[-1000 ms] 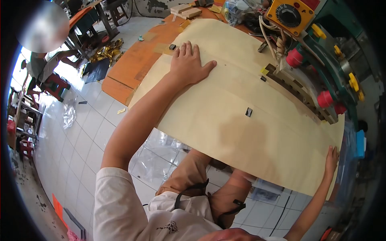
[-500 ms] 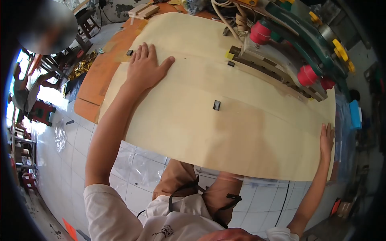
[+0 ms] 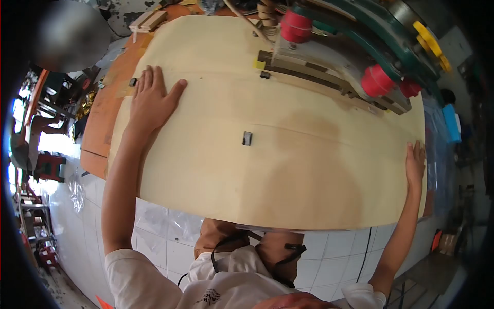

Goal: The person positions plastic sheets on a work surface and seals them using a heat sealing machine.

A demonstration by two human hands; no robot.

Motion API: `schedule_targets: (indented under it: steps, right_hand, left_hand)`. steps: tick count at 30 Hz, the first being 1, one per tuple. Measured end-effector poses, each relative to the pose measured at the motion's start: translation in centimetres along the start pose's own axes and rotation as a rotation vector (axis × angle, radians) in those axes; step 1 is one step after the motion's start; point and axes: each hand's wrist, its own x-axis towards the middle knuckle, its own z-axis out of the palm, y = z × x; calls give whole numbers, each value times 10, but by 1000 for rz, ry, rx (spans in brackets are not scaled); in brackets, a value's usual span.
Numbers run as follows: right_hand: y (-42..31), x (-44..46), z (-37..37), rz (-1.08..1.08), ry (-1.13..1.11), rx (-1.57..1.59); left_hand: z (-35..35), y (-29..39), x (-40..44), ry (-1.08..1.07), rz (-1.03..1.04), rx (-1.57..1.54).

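A large pale cream sheet (image 3: 206, 170) lies flat across the table in front of me. My left hand (image 3: 151, 100) rests open on its left part, with the palm down and the thumb spread to the right. Close to those fingertips, at the sheet's left edge, is a small black block (image 3: 133, 82). At the right edge my right hand (image 3: 415, 164) lies flat, fingers stretched out. A small dark block with a grey top (image 3: 247, 138) sits near the middle of the sheet. Another black piece (image 3: 265, 74) is beside the long metal bar of the machine.
A green machine (image 3: 339, 36) with red knobs and a yellow handwheel stands over the sheet's back right. Wooden strips (image 3: 149, 20) lie at the back left on the orange tabletop (image 3: 98, 139). Clear plastic (image 3: 175, 221) lies on the tiled floor below. Someone is at far left.
My view has shifted, so the sheet, blocks and machine sit further left in the picture. Both hands stay flat on the sheet in about the same places.
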Motion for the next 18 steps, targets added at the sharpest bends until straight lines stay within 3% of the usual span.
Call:
schedule_targets:
  steps: [18]
  right_hand:
    - [18, 15, 11, -93, -21, 70]
  left_hand:
    - [11, -8, -2, 153, 50, -53]
